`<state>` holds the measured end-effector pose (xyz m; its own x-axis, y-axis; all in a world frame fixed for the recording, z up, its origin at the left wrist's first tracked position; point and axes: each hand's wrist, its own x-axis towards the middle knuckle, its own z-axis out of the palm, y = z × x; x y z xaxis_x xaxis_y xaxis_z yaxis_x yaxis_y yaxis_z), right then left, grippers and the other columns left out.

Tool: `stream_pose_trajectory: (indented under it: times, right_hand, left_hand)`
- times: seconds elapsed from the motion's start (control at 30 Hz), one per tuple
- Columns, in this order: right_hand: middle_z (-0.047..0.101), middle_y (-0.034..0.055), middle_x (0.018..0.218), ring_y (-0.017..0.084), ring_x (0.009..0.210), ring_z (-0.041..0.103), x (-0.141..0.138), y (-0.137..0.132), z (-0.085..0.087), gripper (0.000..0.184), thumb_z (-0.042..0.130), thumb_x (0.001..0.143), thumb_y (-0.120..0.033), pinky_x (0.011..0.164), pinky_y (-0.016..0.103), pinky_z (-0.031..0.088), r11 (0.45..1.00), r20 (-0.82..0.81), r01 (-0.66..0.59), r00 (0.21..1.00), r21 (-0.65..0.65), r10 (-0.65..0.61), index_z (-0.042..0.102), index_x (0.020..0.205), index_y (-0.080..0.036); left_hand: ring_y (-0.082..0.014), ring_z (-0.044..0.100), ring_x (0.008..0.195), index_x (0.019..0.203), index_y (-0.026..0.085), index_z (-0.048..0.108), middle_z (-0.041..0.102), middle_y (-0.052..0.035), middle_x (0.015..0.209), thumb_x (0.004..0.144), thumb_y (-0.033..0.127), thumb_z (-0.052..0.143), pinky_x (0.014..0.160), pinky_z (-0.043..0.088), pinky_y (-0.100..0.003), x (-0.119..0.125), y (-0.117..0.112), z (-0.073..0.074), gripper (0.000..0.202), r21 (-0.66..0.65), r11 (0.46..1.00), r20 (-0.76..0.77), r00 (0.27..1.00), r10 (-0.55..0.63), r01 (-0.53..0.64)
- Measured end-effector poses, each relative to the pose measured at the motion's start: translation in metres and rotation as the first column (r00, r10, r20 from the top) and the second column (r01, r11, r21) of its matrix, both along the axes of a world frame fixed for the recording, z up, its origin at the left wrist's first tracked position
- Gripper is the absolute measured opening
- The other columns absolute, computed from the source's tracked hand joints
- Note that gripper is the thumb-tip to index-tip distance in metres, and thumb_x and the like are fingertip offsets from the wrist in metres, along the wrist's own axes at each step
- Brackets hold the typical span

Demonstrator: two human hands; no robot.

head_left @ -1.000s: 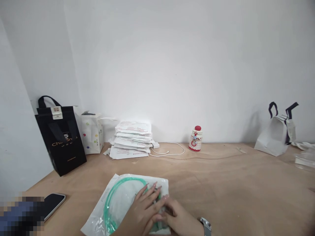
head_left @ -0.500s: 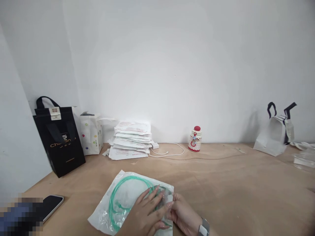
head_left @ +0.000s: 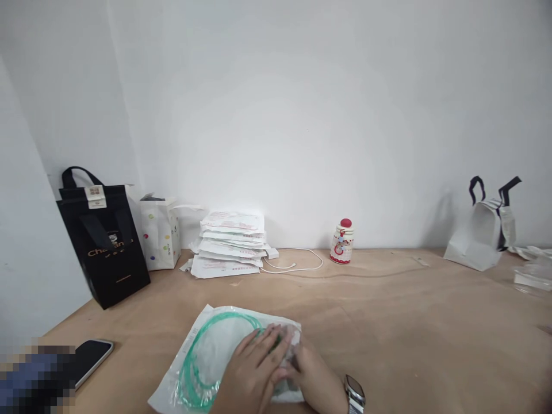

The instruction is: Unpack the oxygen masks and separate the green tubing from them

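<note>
A flat pouch (head_left: 170, 376) with a white backing and clear film front lies on the table before me, tilted a little. Coiled green tubing (head_left: 187, 368) shows through its film. My left hand (head_left: 255, 368) lies across the pouch's right half, fingers stretched out and resting on the film. At the right edge, my right hand (head_left: 317, 374) grips the pouch with bent fingers, their tips partly hidden by the left hand. The pouch's contents under my hands are mostly covered. A watch (head_left: 355, 391) is on my right wrist.
Behind stand a stack of similar white pouches (head_left: 233, 244), a white cable (head_left: 308, 270) and a red-topped jar (head_left: 342, 244). At left are a black bag (head_left: 114, 253), a dotted white bag (head_left: 159, 236) and a phone (head_left: 92, 356). A white bag (head_left: 474, 241) stands at right.
The pouch has shifted slightly left and toward me. My right wrist has turned, bringing the watch face into view. My left fingers have drawn closer together, nearer the right hand.
</note>
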<state>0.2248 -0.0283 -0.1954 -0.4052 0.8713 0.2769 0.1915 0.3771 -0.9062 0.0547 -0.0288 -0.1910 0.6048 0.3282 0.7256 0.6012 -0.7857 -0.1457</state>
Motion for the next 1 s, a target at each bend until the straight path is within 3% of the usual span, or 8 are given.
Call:
stream_pose_trajectory:
  times: [0.27,0.4,0.47,0.53,0.67,0.77,0.87,1.0]
  right_hand:
    - [0.056,0.0078,0.098,0.02,0.096,0.053,0.002,0.005,0.018,0.018,0.049,0.085,-0.03,0.088,0.033,0.041,0.921,0.012,0.309,0.947,0.236,-0.321,0.063,0.088,-0.019]
    - [0.058,0.005,0.088,0.018,0.085,0.055,0.002,0.001,0.016,0.026,0.058,0.079,-0.043,0.08,0.03,0.045,0.99,0.061,0.092,0.993,0.104,-0.099,0.067,0.079,-0.019]
    - [0.059,0.0042,0.094,0.019,0.091,0.054,-0.002,0.0,0.012,0.027,0.072,0.066,-0.04,0.084,0.031,0.043,0.994,0.153,-0.053,0.987,0.097,0.038,0.069,0.085,-0.021]
    - [0.061,0.0035,0.092,0.019,0.092,0.053,-0.004,0.0,0.009,0.017,0.072,0.068,-0.031,0.086,0.031,0.042,0.985,0.238,-0.071,0.971,0.155,0.033,0.071,0.083,-0.022]
    - [0.062,0.0048,0.083,0.02,0.088,0.053,0.011,0.012,0.013,0.021,0.052,0.081,-0.018,0.083,0.035,0.042,0.961,0.232,0.1,0.959,0.26,-0.163,0.071,0.074,-0.023]
    - [0.061,0.006,0.091,0.022,0.096,0.053,0.036,0.03,0.017,0.014,0.056,0.075,-0.018,0.089,0.039,0.04,0.944,0.191,0.227,0.942,0.239,-0.275,0.069,0.079,-0.022]
    - [0.058,0.007,0.104,0.022,0.103,0.052,0.057,0.048,0.011,0.03,0.059,0.068,-0.018,0.094,0.04,0.039,0.922,0.103,0.331,0.929,0.2,-0.355,0.062,0.098,-0.021]
    - [0.055,0.0077,0.101,0.022,0.095,0.056,0.069,0.058,0.008,0.029,0.059,0.067,-0.026,0.087,0.04,0.044,0.781,-0.078,0.59,0.806,0.206,-0.587,0.052,0.094,-0.019]
  left_hand:
    - [-0.016,0.048,0.121,0.14,0.027,0.025,0.054,-0.0018,0.13,0.091,0.022,0.042,0.098,0.041,-0.028,-0.018,0.003,0.003,0.052,-0.121,0.977,0.123,0.974,0.189,-0.174]
    - [-0.0191,0.047,0.122,0.142,0.029,0.017,0.051,-0.004,0.133,0.09,0.024,0.043,0.098,0.041,-0.032,-0.016,0.005,-0.005,0.058,-0.201,0.953,0.15,0.955,0.257,-0.225]
    - [-0.022,0.046,0.122,0.143,0.026,0.01,0.047,-0.0081,0.136,0.09,0.028,0.043,0.095,0.044,-0.036,-0.015,0.005,-0.009,0.063,-0.314,0.918,0.184,0.933,0.309,-0.242]
    - [-0.0247,0.039,0.127,0.143,0.025,0.008,0.036,-0.0105,0.143,0.09,0.031,0.042,0.096,0.043,-0.039,-0.014,0.005,-0.012,0.063,-0.405,0.885,0.217,0.916,0.336,-0.229]
    - [-0.0246,0.021,0.136,0.143,0.027,0.01,0.014,-0.006,0.152,0.092,0.028,0.037,0.106,0.03,-0.042,-0.017,0.005,-0.012,0.058,-0.45,0.881,0.283,0.913,0.293,-0.144]
    - [-0.0244,0.021,0.136,0.143,0.029,0.011,0.019,-0.0045,0.151,0.091,0.03,0.038,0.108,0.025,-0.044,-0.021,0.012,-0.014,0.058,-0.482,0.868,0.309,0.905,0.292,-0.116]
    - [-0.0236,0.019,0.136,0.142,0.028,0.017,0.018,-0.0037,0.151,0.091,0.035,0.037,0.109,0.021,-0.045,-0.024,0.023,-0.018,0.055,-0.569,0.82,0.388,0.858,0.337,-0.065]
    - [-0.0205,0.018,0.137,0.141,0.023,0.017,0.021,-0.0069,0.15,0.091,0.042,0.034,0.11,0.021,-0.042,-0.026,0.033,-0.017,0.057,-0.678,0.728,0.572,0.696,0.434,0.104]
